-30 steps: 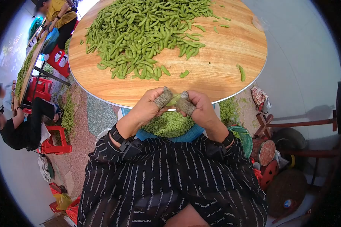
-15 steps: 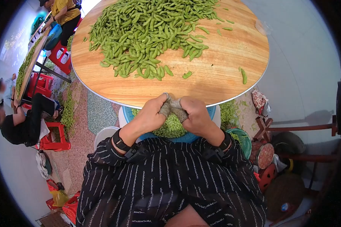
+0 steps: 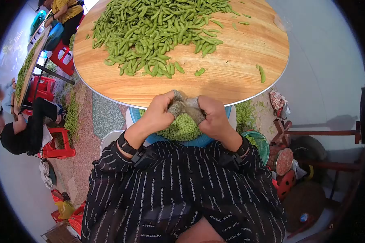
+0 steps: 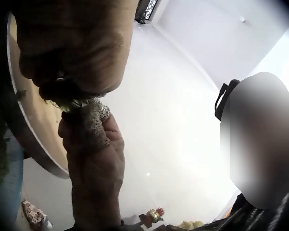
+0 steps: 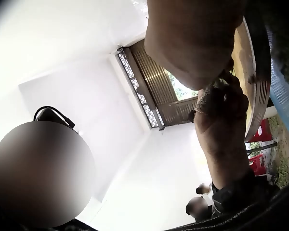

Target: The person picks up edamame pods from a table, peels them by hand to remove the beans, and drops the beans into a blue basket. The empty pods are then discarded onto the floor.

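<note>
In the head view my left hand point(image 3: 156, 113) and right hand point(image 3: 215, 115) meet just off the table's front edge. Grey speckled covers point(image 3: 175, 108) wrap several fingertips. Between the curled fingers a small green edamame pod point(image 4: 63, 103) is pinched, seen in the left wrist view and mostly hidden by fingers in the head view. Right below the hands, a blue basin point(image 3: 207, 141) holds a heap of shelled green beans point(image 3: 183, 128). On the round wooden table point(image 3: 231, 81) lies a big pile of edamame pods point(image 3: 150, 36).
One loose pod point(image 3: 200, 71) lies near the table's front, another point(image 3: 262, 74) toward the right. A green basket point(image 3: 260, 148) stands on the floor at right, a white bucket point(image 3: 109, 139) at left. Other people sit by red stools point(image 3: 61, 143) at a second table.
The pod that showed plainly between my fingertips a second ago is now mostly covered by them. Both hands came closer together, their fingers curling in, and now sit slightly farther apart.
</note>
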Tool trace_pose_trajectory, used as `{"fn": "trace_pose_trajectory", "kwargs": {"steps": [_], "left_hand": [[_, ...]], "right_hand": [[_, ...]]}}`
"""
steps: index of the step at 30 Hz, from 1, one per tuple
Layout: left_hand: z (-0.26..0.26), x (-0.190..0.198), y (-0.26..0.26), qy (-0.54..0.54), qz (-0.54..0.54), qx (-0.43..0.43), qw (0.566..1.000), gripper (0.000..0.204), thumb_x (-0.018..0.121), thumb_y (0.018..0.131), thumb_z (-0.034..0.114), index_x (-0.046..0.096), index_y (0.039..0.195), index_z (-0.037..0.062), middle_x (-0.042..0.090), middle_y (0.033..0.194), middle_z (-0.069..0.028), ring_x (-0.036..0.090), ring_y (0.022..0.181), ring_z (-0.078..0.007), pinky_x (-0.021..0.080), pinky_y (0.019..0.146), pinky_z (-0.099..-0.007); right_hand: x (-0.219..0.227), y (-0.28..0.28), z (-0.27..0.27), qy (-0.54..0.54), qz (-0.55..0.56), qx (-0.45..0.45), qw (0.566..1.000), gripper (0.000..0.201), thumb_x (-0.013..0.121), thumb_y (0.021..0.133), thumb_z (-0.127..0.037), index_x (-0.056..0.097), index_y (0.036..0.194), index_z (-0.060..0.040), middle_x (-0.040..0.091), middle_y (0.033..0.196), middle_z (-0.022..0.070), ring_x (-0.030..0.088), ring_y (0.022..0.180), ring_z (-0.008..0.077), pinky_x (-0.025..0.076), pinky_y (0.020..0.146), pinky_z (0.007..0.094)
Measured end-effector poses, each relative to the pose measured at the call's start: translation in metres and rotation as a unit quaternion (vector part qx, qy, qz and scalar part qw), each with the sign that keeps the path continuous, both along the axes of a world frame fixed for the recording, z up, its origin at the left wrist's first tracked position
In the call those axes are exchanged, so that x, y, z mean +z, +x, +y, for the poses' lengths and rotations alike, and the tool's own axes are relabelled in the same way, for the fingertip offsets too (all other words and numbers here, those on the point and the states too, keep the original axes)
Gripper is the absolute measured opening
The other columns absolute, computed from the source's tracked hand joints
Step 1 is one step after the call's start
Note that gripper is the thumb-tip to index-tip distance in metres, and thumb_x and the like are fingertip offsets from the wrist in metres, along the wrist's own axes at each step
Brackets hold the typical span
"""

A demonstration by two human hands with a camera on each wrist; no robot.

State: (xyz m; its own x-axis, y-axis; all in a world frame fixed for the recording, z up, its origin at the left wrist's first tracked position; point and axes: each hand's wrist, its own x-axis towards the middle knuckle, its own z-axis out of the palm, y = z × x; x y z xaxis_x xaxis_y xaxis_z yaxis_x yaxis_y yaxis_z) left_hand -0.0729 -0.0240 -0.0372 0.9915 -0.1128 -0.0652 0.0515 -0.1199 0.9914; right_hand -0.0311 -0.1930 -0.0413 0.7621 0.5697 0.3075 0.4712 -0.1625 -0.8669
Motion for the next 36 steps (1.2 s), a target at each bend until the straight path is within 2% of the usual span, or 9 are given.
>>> {"fn": "trace_pose_trajectory", "kwargs": {"steps": [3,6,10,15,17,21,23,31,36], "left_hand": [[0.002,0.003,0.000,0.089,-0.066,0.002,0.994,0.025,0.039,0.070,-0.010,0.054,0.088,-0.0013,0.054,0.071,-0.0012,0.048,0.069,-0.0083,0.040,0.061,-0.0213],[0.005,-0.003,0.004,-0.057,-0.004,0.039,0.998,0.023,0.038,0.070,-0.009,0.055,0.085,-0.0010,0.053,0.069,-0.0019,0.048,0.069,-0.0091,0.040,0.061,-0.0227],[0.009,0.000,0.002,0.063,-0.088,0.048,0.993,0.027,0.040,0.066,-0.011,0.055,0.084,0.0012,0.054,0.070,-0.0048,0.051,0.066,-0.0139,0.041,0.059,-0.0249],[0.009,-0.001,-0.002,0.275,-0.229,-0.003,0.934,0.023,0.050,0.064,-0.006,0.057,0.083,0.0054,0.059,0.080,-0.0071,0.055,0.071,-0.0220,0.042,0.064,-0.0298],[0.013,0.017,-0.012,0.376,-0.266,-0.168,0.871,0.023,0.055,0.065,0.001,0.058,0.086,0.0085,0.060,0.087,-0.0053,0.054,0.081,-0.0241,0.039,0.074,-0.0346],[0.018,0.039,0.017,0.449,-0.258,-0.129,0.846,0.030,0.058,0.066,0.006,0.058,0.095,0.0110,0.058,0.091,-0.0055,0.051,0.087,-0.0238,0.036,0.077,-0.0374],[0.023,0.028,0.049,0.427,-0.318,-0.104,0.840,0.029,0.056,0.065,0.004,0.057,0.094,0.0086,0.056,0.089,-0.0069,0.050,0.085,-0.0259,0.037,0.073,-0.0370],[0.030,0.014,0.102,0.613,-0.311,-0.079,0.722,0.015,0.057,0.064,0.007,0.058,0.080,0.0052,0.050,0.083,-0.0072,0.048,0.083,-0.0240,0.036,0.067,-0.0331],[0.017,0.029,0.082,0.528,-0.346,-0.042,0.774,0.021,0.055,0.067,0.001,0.053,0.088,0.0013,0.052,0.084,-0.0125,0.049,0.079,-0.0303,0.039,0.067,-0.0378]], "right_hand": [[0.002,0.001,0.006,0.018,-0.121,0.049,0.991,0.012,0.051,0.060,0.002,0.045,0.070,0.0003,0.043,0.061,0.0172,0.041,0.055,0.0356,0.034,0.049,0.0351],[0.000,-0.002,0.007,0.016,-0.116,0.008,0.993,0.010,0.055,0.066,0.000,0.051,0.075,0.0004,0.049,0.063,0.0146,0.048,0.056,0.0288,0.038,0.052,0.0313],[0.011,0.000,-0.035,0.082,0.157,-0.024,0.984,0.017,0.060,0.075,-0.009,0.058,0.090,-0.0011,0.059,0.073,0.0073,0.053,0.065,0.0111,0.043,0.059,0.0239],[-0.024,0.001,-0.151,-0.286,0.141,-0.053,0.946,0.021,0.060,0.069,-0.006,0.057,0.089,0.0002,0.055,0.073,0.0189,0.053,0.062,0.0217,0.043,0.059,0.0300],[-0.072,-0.016,-0.205,-0.383,0.090,-0.118,0.912,0.018,0.059,0.067,-0.006,0.055,0.082,0.0026,0.053,0.070,0.0220,0.054,0.064,0.0316,0.042,0.058,0.0360],[-0.108,-0.030,-0.242,-0.489,0.097,-0.165,0.851,0.015,0.059,0.065,-0.008,0.054,0.073,0.0039,0.053,0.071,0.0250,0.049,0.072,0.0436,0.040,0.061,0.0435],[-0.110,-0.028,-0.241,-0.506,0.092,-0.152,0.844,0.015,0.058,0.067,-0.009,0.054,0.072,0.0038,0.053,0.068,0.0225,0.052,0.063,0.0364,0.040,0.058,0.0401],[-0.014,-0.012,-0.140,-0.194,0.165,-0.045,0.966,0.014,0.059,0.073,-0.009,0.052,0.073,0.0036,0.044,0.059,0.0179,0.038,0.056,0.0106,0.036,0.051,0.0299],[0.001,-0.003,-0.064,0.089,0.234,-0.038,0.967,0.015,0.054,0.080,-0.011,0.055,0.087,0.0022,0.053,0.069,-0.0001,0.046,0.058,0.0069,0.038,0.049,0.0225]]}}
